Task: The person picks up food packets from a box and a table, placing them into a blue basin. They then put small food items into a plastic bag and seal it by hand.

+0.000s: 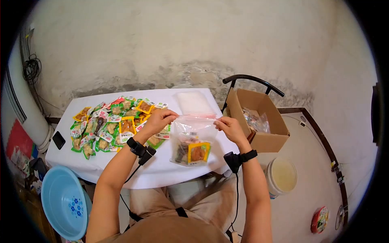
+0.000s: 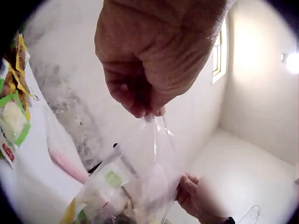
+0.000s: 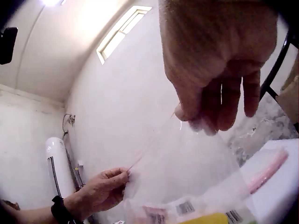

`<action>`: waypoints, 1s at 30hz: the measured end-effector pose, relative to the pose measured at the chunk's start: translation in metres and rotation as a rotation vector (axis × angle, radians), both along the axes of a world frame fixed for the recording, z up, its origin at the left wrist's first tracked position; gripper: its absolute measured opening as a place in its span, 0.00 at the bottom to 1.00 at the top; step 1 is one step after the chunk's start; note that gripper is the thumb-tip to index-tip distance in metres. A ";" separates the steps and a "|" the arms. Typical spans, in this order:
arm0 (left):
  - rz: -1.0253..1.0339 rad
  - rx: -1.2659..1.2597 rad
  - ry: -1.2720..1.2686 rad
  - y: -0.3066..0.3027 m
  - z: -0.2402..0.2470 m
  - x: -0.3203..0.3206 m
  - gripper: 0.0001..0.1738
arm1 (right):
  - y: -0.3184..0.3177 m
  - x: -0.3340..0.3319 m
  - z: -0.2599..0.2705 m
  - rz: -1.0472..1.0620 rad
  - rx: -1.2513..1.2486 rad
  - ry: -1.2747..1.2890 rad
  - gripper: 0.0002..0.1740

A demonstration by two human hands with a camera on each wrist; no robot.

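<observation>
A clear zip bag (image 1: 184,135) hangs upright between my two hands, several snack packets showing through its lower part. One of them, a yellow-edged packet (image 1: 199,153), faces me near the bottom. My left hand (image 1: 162,120) pinches the bag's top left corner between thumb and fingers. At the top right corner my right hand (image 1: 230,128) pinches the same edge, its other fingers hanging loosely in the right wrist view. The bag's mouth is stretched between the hands. Behind it lies a stack of flat clear bags (image 1: 195,103) with pink edges.
A heap of snack packets (image 1: 109,125) covers the left of the white-clothed table (image 1: 162,176), with a phone (image 1: 58,140) beside it. An open cardboard box (image 1: 269,141) sits at the right by a chair (image 1: 253,79). A blue basin (image 1: 60,202) and a bucket (image 1: 283,174) flank the table.
</observation>
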State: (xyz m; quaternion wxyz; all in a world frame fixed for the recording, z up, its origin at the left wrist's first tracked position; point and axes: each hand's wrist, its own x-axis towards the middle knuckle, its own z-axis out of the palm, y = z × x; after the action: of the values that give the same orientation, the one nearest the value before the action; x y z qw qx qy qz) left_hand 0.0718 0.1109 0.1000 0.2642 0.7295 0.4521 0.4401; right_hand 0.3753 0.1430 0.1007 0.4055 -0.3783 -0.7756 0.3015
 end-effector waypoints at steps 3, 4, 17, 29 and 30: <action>-0.002 0.017 -0.008 -0.001 0.004 -0.002 0.10 | 0.000 0.002 0.002 0.019 -0.035 -0.029 0.14; -0.009 0.015 0.004 -0.001 0.005 -0.002 0.10 | -0.002 0.003 0.002 0.034 -0.064 0.011 0.14; 0.182 0.146 0.114 -0.010 0.003 0.010 0.12 | -0.014 0.008 -0.002 0.076 0.041 0.113 0.10; -0.140 0.433 0.573 -0.005 0.047 0.095 0.18 | -0.023 -0.012 0.012 0.068 0.178 0.096 0.07; -0.143 0.433 0.572 -0.003 0.047 0.096 0.18 | -0.022 -0.011 0.011 0.065 0.177 0.096 0.07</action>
State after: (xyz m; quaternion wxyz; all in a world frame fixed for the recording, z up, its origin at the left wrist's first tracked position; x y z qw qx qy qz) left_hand 0.1681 0.1083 0.1473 -0.0036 0.8919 0.3518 0.2841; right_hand 0.3645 0.1205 0.1118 0.4638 -0.3008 -0.7909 0.2626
